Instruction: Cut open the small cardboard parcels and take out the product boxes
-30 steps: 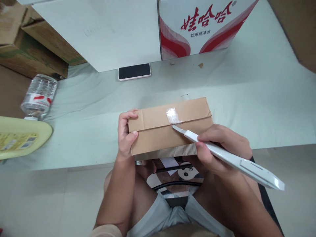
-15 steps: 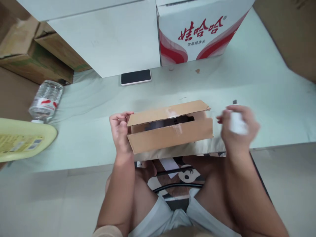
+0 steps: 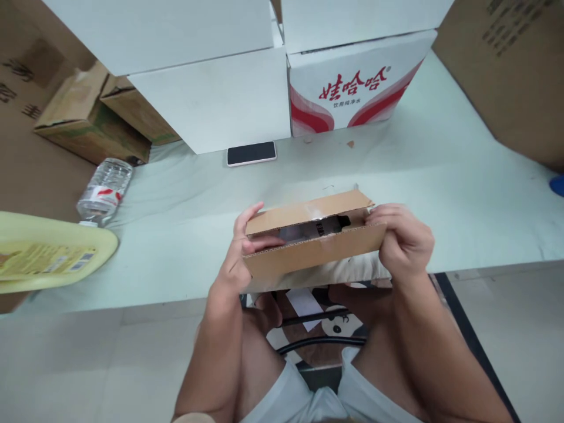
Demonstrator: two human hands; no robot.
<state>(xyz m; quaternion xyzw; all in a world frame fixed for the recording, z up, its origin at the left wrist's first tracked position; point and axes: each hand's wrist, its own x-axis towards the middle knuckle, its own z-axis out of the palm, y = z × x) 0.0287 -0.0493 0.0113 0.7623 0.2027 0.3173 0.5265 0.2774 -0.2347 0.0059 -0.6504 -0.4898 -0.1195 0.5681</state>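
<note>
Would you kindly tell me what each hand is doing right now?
Left hand: holding the cardboard box by its left end, at least one finger inside.
Right hand: closed on the box's right end.

1 head-worn camera looks forward and steeply down from above the pale grey cloth shorts (image 3: 286, 395) at 6 o'clock, close over the oblong brown cardboard box (image 3: 308, 257) near mid-view; a plain white cardboard carton (image 3: 215, 108) at 11 o'clock stands farther off.
</note>
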